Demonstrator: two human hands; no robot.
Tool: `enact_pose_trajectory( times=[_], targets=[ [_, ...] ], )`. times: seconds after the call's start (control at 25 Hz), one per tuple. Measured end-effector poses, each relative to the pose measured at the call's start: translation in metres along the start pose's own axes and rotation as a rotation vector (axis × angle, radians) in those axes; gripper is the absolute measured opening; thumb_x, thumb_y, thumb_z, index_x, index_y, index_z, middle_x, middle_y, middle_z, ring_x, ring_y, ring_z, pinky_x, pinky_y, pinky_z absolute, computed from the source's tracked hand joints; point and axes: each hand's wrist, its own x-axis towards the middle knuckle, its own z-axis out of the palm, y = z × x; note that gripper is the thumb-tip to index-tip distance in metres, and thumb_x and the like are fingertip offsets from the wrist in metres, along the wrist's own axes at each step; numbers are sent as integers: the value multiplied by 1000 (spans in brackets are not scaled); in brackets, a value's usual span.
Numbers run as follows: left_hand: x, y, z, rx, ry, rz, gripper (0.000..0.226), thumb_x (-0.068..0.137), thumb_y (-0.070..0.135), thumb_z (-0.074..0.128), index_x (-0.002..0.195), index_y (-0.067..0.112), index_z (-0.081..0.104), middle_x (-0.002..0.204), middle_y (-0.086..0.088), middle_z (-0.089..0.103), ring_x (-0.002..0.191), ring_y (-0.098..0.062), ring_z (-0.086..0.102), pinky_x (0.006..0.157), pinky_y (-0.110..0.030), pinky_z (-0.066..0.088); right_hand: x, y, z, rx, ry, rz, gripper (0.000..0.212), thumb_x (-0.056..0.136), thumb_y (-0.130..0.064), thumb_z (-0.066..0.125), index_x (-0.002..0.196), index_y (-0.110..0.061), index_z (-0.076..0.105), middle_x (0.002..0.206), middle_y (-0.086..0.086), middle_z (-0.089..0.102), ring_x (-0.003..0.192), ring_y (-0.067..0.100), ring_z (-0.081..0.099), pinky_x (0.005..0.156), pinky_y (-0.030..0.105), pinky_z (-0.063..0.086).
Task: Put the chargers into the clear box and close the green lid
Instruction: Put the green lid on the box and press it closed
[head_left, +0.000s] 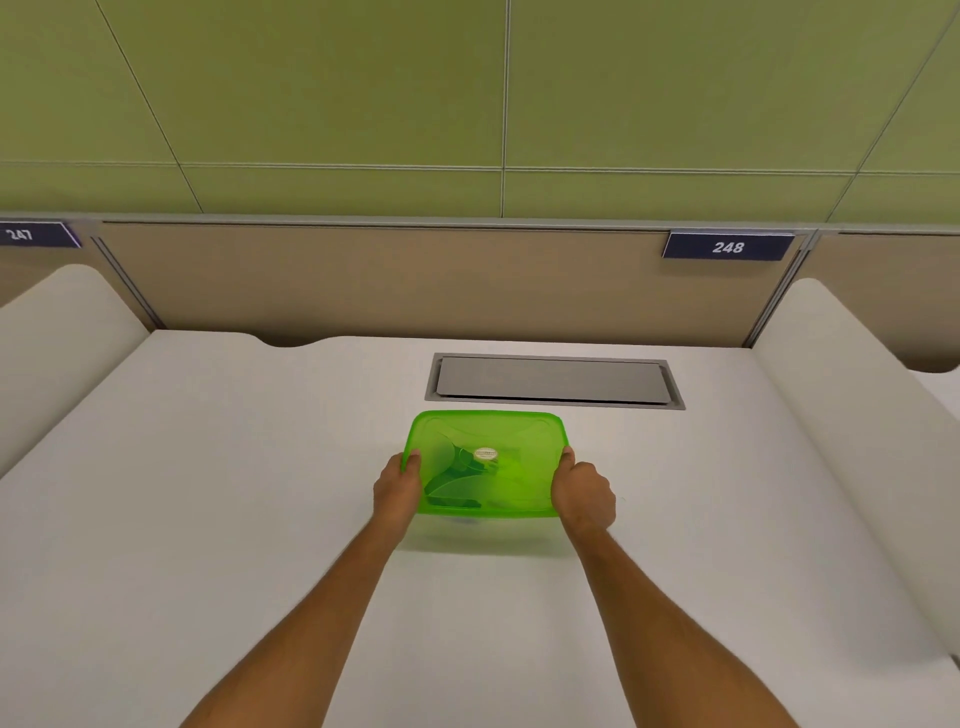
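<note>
A translucent green lid (519, 436) lies flat on top of the clear box (470, 521) in the middle of the white desk. Through the lid I make out dark shapes of chargers (457, 470) and a round white label (486, 454). My left hand (397, 488) grips the box's left edge with the thumb pressed on the lid. My right hand (582, 491) holds the right edge the same way. Most of the box's clear wall is hidden under the lid and behind my hands.
A grey metal cable flap (553, 382) is set into the desk just behind the box. White side dividers (852, 374) curve up on both sides. A beige back panel carries a sign reading 248 (727, 247).
</note>
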Motion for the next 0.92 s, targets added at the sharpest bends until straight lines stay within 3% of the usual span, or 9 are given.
enact_pose_trajectory(
  times=[0.12, 0.28, 0.36, 0.48, 0.6, 0.68, 0.76, 0.84, 0.92],
  targets=[
    [-2, 5, -11, 157, 83, -23, 50, 97, 45, 32, 111, 5, 60, 114, -22, 62, 99, -33, 55, 84, -38, 41, 5, 3, -16, -33, -56, -45, 70, 97, -57, 18, 119, -5, 60, 121, 18, 63, 111, 36, 58, 90, 41, 45],
    [-12, -2, -16, 342, 170, -116, 63, 98, 48, 23, 113, 0, 60, 117, -26, 61, 108, -40, 56, 89, -43, 44, 14, -1, -48, -69, 14, -99, 73, 96, -59, 15, 114, -7, 64, 115, 16, 66, 106, 35, 60, 83, 38, 45],
    [-15, 0, -13, 309, 164, -109, 63, 98, 49, 21, 108, 0, 61, 110, -26, 64, 100, -41, 61, 88, -45, 50, 18, -3, -63, -77, 53, -112, 73, 96, -58, 15, 112, -7, 64, 113, 15, 66, 104, 35, 61, 80, 37, 43],
    [-19, 3, -8, 278, 147, -111, 69, 94, 57, 20, 93, 2, 61, 88, -19, 66, 71, -36, 67, 77, -44, 56, 21, -4, -79, -75, 79, -102, 72, 96, -57, 15, 111, -8, 65, 113, 15, 65, 104, 35, 60, 76, 36, 41],
    [-26, 1, -2, 271, 163, -72, 63, 96, 53, 25, 92, 1, 62, 90, -23, 67, 79, -40, 66, 79, -46, 53, 19, 1, -78, -88, 38, -86, 68, 96, -58, 21, 115, -8, 63, 116, 15, 65, 107, 36, 60, 81, 37, 44],
    [-27, 0, -1, 190, 138, -27, 56, 97, 46, 33, 83, -1, 62, 80, -22, 67, 73, -40, 67, 76, -47, 54, 15, 7, -66, -70, -116, -61, 59, 94, -56, 36, 116, -7, 60, 115, 16, 65, 102, 36, 63, 86, 41, 50],
    [-28, -1, -4, 15, 76, -15, 48, 95, 40, 46, 74, -1, 61, 65, -17, 61, 53, -36, 66, 65, -46, 58, 11, 13, -53, 55, -289, -17, 44, 91, -46, 53, 103, -4, 56, 100, 17, 64, 74, 32, 65, 80, 45, 59],
    [-27, -3, -11, -174, -19, -95, 35, 89, 32, 63, 74, 0, 63, 64, -15, 57, 46, -30, 63, 57, -38, 61, 11, 14, -47, 160, -341, 13, 35, 90, -36, 61, 85, -4, 49, 90, 14, 58, 55, 27, 60, 73, 47, 61],
    [-27, -7, -16, -315, -116, -196, 23, 79, 20, 75, 78, -1, 65, 68, -15, 57, 49, -26, 61, 56, -32, 61, 15, 11, -46, 172, -337, 16, 35, 89, -32, 64, 74, -8, 43, 80, 10, 56, 53, 28, 61, 71, 47, 62]
  ],
)
